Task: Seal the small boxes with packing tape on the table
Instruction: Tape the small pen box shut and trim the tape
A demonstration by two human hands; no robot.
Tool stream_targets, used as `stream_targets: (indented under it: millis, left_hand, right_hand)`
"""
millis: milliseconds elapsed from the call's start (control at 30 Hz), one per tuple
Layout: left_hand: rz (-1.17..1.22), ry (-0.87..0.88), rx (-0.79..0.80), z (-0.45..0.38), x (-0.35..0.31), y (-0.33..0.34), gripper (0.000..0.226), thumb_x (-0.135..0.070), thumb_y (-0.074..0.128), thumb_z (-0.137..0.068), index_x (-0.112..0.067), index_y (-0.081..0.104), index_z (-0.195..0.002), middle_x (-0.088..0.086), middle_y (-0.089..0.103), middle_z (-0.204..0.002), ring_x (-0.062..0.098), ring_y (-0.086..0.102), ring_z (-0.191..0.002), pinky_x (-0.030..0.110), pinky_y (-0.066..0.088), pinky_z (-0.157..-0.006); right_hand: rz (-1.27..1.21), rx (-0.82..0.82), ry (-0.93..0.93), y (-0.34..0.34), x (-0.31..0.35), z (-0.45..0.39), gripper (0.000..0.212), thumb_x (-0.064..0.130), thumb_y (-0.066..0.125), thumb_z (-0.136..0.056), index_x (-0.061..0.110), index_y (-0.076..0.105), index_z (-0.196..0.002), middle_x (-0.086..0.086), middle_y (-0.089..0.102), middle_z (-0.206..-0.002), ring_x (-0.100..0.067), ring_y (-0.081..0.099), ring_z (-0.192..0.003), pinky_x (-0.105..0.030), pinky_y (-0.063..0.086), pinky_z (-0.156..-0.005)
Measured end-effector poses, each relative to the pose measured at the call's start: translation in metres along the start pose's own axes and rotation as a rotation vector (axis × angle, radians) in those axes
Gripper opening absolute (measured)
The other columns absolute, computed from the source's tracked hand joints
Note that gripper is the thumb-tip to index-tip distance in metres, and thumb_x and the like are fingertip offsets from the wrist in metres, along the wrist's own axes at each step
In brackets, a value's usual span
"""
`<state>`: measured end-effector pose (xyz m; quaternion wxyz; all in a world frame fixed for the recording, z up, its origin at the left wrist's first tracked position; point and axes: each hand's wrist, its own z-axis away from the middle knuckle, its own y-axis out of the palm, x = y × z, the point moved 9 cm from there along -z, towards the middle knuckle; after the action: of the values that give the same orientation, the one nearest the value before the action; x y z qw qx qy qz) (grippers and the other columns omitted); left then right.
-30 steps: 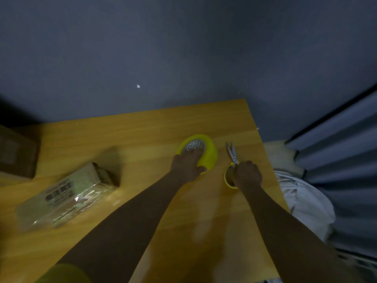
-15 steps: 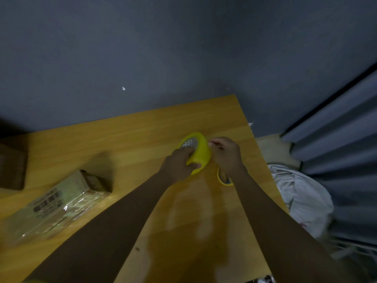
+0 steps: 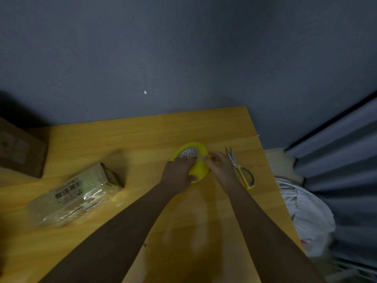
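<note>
Tape roll (image 3: 199,170) gripped by left hand (image 3: 179,174), right hand (image 3: 219,166) pinching at its rim; wrapped box (image 3: 75,193) lies well left, long axis diagonal, nearer left hand.

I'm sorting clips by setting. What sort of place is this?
Probably a home packing corner: a wooden table against a grey wall, a taped box, yellow tape roll and scissors.

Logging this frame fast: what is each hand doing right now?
Left hand: grips the yellow tape roll.
Right hand: fingers pinch at the roll's edge; whether they hold a tape end cannot be told.
</note>
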<state>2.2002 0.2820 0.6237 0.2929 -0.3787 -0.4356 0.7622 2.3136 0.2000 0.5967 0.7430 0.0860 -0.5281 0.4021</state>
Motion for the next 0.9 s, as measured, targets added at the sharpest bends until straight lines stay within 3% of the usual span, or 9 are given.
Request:
stream_targets:
  millis: [167,267,400,567,667,800,900]
  left_hand:
    - [-0.098,0.023,0.079,-0.001,0.0,0.018,0.068,-0.036,0.058,-0.093,-0.022,0.022,-0.15,0.005,0.034,-0.15,0.026,0.029,-0.14,0.041,0.031,-0.106]
    - [-0.089,0.049,0.105,0.003,-0.005,0.02,0.061,-0.034,0.053,-0.097,-0.017,0.026,-0.148,0.007,0.032,-0.15,0.026,0.027,-0.14,0.041,0.029,-0.108]
    - [-0.011,0.037,0.076,0.023,0.006,0.019,0.052,-0.033,0.047,-0.1,-0.017,0.029,-0.146,0.006,0.032,-0.15,0.026,0.03,-0.137,0.041,0.032,-0.105]
    - [0.054,0.0,0.086,0.051,0.022,0.021,0.051,-0.03,0.043,-0.101,-0.021,0.025,-0.148,0.006,0.034,-0.147,0.027,0.03,-0.135,0.041,0.034,-0.103]
    - [0.081,-0.022,0.05,0.064,0.033,0.013,0.048,-0.03,0.043,-0.101,-0.022,0.029,-0.146,0.005,0.037,-0.145,0.026,0.033,-0.134,0.04,0.036,-0.101]
    - [0.143,-0.107,-0.105,0.082,0.067,-0.015,0.04,-0.026,0.045,-0.1,-0.019,0.041,-0.14,0.006,0.043,-0.14,0.027,0.035,-0.131,0.039,0.036,-0.1]
    - [0.176,-0.163,-0.299,0.108,0.1,-0.046,0.033,-0.018,0.049,-0.097,-0.015,0.051,-0.13,0.009,0.048,-0.129,0.03,0.039,-0.125,0.039,0.033,-0.099]
  right_hand:
    - [-0.136,-0.061,0.142,0.006,-0.03,0.006,0.037,0.014,0.067,-0.089,0.007,0.062,-0.125,-0.011,0.063,-0.122,-0.025,0.06,-0.112,-0.048,0.049,-0.097]
    - [-0.202,-0.094,0.189,0.007,-0.046,0.005,0.028,0.006,0.06,-0.089,0.011,0.066,-0.115,-0.017,0.066,-0.112,-0.032,0.061,-0.11,-0.053,0.049,-0.096]
    - [-0.23,-0.033,0.167,0.014,-0.064,-0.004,0.021,0.007,0.059,-0.087,0.015,0.066,-0.106,-0.012,0.065,-0.104,-0.028,0.06,-0.101,-0.046,0.049,-0.087]
    - [0.019,-0.048,0.095,0.015,-0.061,-0.014,0.028,0.009,0.055,-0.094,0.007,0.066,-0.12,-0.013,0.067,-0.109,-0.029,0.062,-0.105,-0.05,0.049,-0.093]
    - [0.256,-0.061,0.036,0.015,-0.043,-0.005,0.033,0.008,0.049,-0.097,0.005,0.062,-0.127,-0.017,0.063,-0.124,-0.036,0.057,-0.115,-0.043,0.047,-0.092]
    - [0.512,-0.182,-0.096,0.021,0.004,0.022,0.039,0.015,0.048,-0.099,0.006,0.051,-0.137,-0.019,0.048,-0.135,-0.038,0.045,-0.125,-0.042,0.038,-0.099]
    - [0.482,-0.137,-0.307,0.069,0.042,0.057,0.032,0.011,0.051,-0.097,0.003,0.057,-0.127,-0.02,0.05,-0.128,-0.037,0.046,-0.121,-0.043,0.039,-0.097]
